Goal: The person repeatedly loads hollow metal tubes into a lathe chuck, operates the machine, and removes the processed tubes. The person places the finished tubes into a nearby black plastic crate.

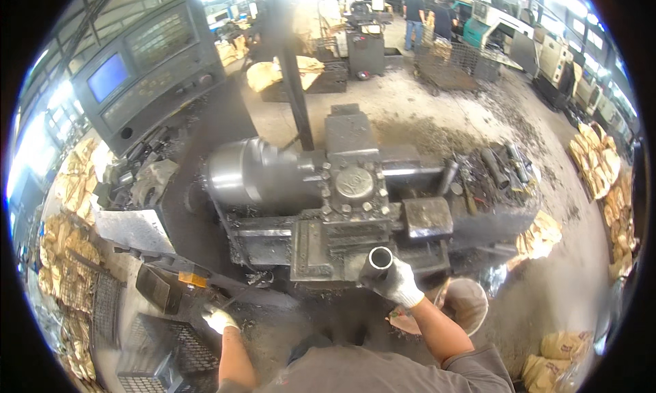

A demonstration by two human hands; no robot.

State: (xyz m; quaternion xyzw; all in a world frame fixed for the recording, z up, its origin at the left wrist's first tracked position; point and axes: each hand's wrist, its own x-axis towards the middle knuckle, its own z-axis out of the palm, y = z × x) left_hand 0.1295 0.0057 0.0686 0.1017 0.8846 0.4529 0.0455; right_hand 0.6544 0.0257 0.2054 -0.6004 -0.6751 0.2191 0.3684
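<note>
My right hand (400, 282), in a white work glove with darkened fingers, is closed around a short metal tube (380, 258). The tube's open round end faces up, at the front edge of the lathe carriage (311, 253). Low on the left, my gloved left hand (220, 319) is curled beside a thin dark rod at the machine's lower front. Its fingertips are dark and whatever they grip is hidden. Beyond the tube stands the square tool post (354, 185) with bolts around a round cap. The lathe chuck (239, 171) is at its left, partly blurred.
A control panel (137, 62) with a lit screen rises at the left. Black plastic crates (184, 342) stand by my left arm. A round bin (468, 304) is beside my right forearm. Tools and tubes (493, 169) lie on the machine's right end. People (414, 21) stand far back.
</note>
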